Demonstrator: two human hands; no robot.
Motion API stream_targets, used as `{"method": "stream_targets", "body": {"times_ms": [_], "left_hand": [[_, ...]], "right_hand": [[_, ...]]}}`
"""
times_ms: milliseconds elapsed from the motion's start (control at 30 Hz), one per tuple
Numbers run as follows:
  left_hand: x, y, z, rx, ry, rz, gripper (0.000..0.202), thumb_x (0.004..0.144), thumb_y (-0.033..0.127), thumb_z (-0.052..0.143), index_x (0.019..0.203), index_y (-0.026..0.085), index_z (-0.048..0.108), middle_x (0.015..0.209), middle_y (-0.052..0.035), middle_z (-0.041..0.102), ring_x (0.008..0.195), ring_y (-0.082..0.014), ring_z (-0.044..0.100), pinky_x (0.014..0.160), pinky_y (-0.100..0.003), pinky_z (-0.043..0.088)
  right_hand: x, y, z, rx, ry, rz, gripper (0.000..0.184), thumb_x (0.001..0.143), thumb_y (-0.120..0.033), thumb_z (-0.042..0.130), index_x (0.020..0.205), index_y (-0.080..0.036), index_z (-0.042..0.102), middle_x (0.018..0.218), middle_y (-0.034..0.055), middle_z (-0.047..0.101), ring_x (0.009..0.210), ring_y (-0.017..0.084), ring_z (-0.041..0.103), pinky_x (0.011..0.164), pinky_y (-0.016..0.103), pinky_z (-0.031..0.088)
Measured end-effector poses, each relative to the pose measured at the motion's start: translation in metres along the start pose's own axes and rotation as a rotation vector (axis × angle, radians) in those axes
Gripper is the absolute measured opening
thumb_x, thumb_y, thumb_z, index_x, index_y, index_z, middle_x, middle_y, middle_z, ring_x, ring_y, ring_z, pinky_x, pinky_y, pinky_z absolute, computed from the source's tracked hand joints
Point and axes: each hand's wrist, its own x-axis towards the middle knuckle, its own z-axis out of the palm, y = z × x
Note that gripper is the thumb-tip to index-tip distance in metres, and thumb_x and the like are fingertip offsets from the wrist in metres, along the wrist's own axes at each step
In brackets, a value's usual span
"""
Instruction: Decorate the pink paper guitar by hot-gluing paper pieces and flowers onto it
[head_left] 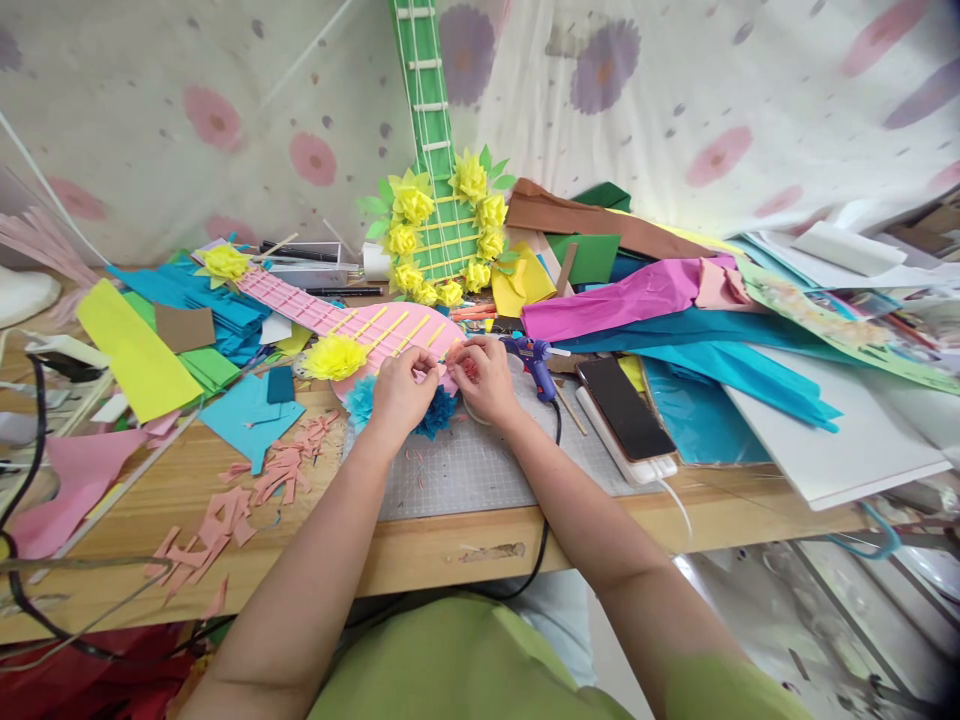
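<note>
In the head view a pink paper guitar (pixel 397 330) with yellow strips lies across the grey cutting mat (pixel 480 468). A yellow paper flower (pixel 335 357), a light blue paper flower (pixel 361 400) and a dark blue paper flower (pixel 436 414) sit along its near edge. My left hand (pixel 405 393) is over the guitar body, thumb and fingers pinched together; anything between them is too small to make out. Close beside it, my right hand (pixel 486 380) has its fingers closed around a small salmon-pink paper flower (pixel 468 368), partly hidden, at the guitar's right end.
A purple glue gun (pixel 534 364) with a black cord lies just right of my right hand. Beyond it is a phone (pixel 626 408) on a white power bank. A green paper guitar (pixel 442 230) stands behind. Salmon paper scraps (pixel 285 465) lie left; folded coloured paper (pixel 622 295) lies right.
</note>
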Motion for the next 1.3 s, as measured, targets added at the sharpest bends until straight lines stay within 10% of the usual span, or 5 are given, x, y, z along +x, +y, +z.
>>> {"method": "stream_targets", "body": {"times_ms": [300, 467, 700, 967, 1300], "left_hand": [[0.002, -0.003, -0.009, -0.003, 0.079, -0.039, 0.005, 0.071, 0.023, 0.057, 0.072, 0.020, 0.061, 0.072, 0.0009, 0.064, 0.070, -0.0134, 0.056, 0.066, -0.025, 0.041], [0.005, -0.012, -0.011, -0.058, 0.119, -0.016, 0.009, 0.071, 0.026, 0.056, 0.074, 0.020, 0.060, 0.072, 0.0006, 0.063, 0.069, -0.0132, 0.055, 0.063, -0.024, 0.041], [0.007, -0.016, -0.011, -0.115, 0.111, -0.037, 0.011, 0.070, 0.028, 0.057, 0.075, 0.019, 0.062, 0.073, 0.0002, 0.064, 0.066, -0.0124, 0.055, 0.061, -0.023, 0.041], [0.000, -0.006, -0.011, -0.176, 0.042, -0.047, 0.010, 0.071, 0.025, 0.056, 0.074, 0.019, 0.063, 0.073, 0.0001, 0.066, 0.067, -0.0126, 0.059, 0.064, -0.023, 0.044], [-0.005, 0.001, -0.014, 0.005, 0.021, -0.053, 0.007, 0.073, 0.025, 0.060, 0.073, 0.021, 0.065, 0.076, -0.0010, 0.069, 0.074, -0.0159, 0.061, 0.071, -0.027, 0.045]], "right_hand": [[0.007, 0.009, -0.006, 0.591, 0.239, 0.415, 0.007, 0.074, -0.026, 0.054, 0.076, -0.021, 0.052, 0.086, 0.0043, 0.065, 0.079, 0.016, 0.061, 0.079, 0.035, 0.049], [0.019, 0.013, -0.039, 0.775, 0.376, 0.512, 0.012, 0.064, -0.018, 0.051, 0.066, -0.022, 0.039, 0.062, -0.0054, 0.056, 0.043, 0.006, 0.042, 0.043, 0.020, 0.035], [0.021, 0.003, -0.086, 0.382, 0.088, 0.380, 0.011, 0.064, -0.017, 0.043, 0.054, -0.021, 0.045, 0.049, -0.0040, 0.040, 0.048, 0.010, 0.037, 0.048, 0.024, 0.029], [0.006, -0.013, -0.039, -0.080, -0.246, -0.080, 0.030, 0.073, -0.027, 0.060, 0.102, -0.021, 0.056, 0.105, 0.0104, 0.056, 0.100, 0.026, 0.051, 0.087, 0.041, 0.044], [0.011, -0.005, -0.001, -0.151, -0.164, -0.073, 0.041, 0.074, -0.018, 0.056, 0.114, -0.017, 0.051, 0.115, 0.0152, 0.051, 0.111, 0.029, 0.046, 0.096, 0.047, 0.039]]}}
